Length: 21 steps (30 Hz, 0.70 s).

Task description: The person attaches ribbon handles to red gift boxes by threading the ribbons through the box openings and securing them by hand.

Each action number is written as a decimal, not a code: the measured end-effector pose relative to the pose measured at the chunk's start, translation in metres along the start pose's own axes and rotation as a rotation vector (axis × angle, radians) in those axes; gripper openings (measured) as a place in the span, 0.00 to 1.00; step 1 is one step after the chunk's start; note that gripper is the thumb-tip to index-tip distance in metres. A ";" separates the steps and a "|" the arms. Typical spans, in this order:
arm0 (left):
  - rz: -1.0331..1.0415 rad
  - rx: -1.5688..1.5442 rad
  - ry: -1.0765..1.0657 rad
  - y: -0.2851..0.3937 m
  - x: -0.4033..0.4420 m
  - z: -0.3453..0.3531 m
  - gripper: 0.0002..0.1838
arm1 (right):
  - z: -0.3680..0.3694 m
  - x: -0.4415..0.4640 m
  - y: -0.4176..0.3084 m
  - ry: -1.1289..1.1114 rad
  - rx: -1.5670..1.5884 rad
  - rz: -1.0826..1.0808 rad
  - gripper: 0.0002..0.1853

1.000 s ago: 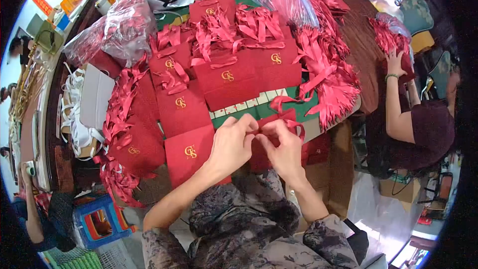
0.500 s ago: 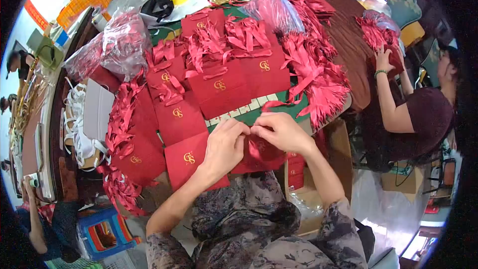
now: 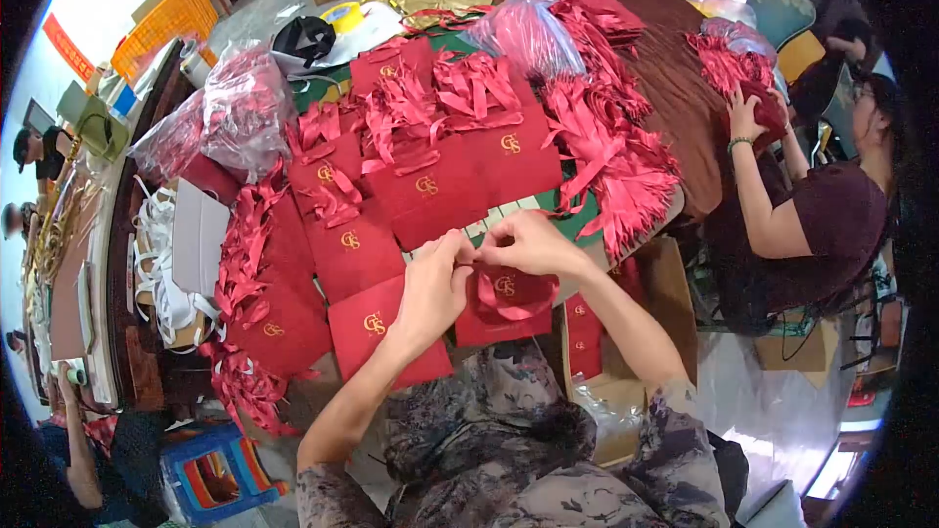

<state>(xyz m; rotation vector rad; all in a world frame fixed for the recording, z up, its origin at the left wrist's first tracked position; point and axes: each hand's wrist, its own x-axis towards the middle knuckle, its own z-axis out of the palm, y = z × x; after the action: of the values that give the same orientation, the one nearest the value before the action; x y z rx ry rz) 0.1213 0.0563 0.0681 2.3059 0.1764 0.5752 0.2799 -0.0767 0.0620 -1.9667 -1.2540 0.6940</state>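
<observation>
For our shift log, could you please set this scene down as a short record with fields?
Left hand: fingers bent at the top edge of a red bag
Right hand: fingertips beside the left's; exact grip hidden
Bag front: gold lettering, ribbon looped across it
Ahead: more red bags
Right side: open cardboard box; co-worker's hands on a red item

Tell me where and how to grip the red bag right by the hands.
Probably pinch the red bag at its near edge, coming from the wearer's side: that straight edge shows uncovered, while a ribbon loop lies across its logo face.
</observation>
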 end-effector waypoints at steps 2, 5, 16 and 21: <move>-0.031 -0.029 -0.048 -0.007 0.003 -0.001 0.13 | 0.015 0.003 0.009 0.113 0.065 -0.009 0.12; -0.078 -0.087 -0.114 -0.013 0.002 0.001 0.13 | 0.014 0.012 0.013 0.226 0.234 0.128 0.14; -0.118 0.032 -0.107 -0.045 0.009 0.017 0.11 | -0.004 -0.011 0.034 0.620 -0.176 0.163 0.17; -0.195 0.142 -0.110 -0.039 0.030 0.030 0.12 | 0.003 -0.011 0.036 0.566 -0.235 0.224 0.19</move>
<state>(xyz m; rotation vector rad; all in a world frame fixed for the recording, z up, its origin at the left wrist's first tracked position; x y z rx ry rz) 0.1634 0.0742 0.0327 2.4146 0.3956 0.3455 0.2926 -0.0969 0.0324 -2.2986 -0.8020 0.0649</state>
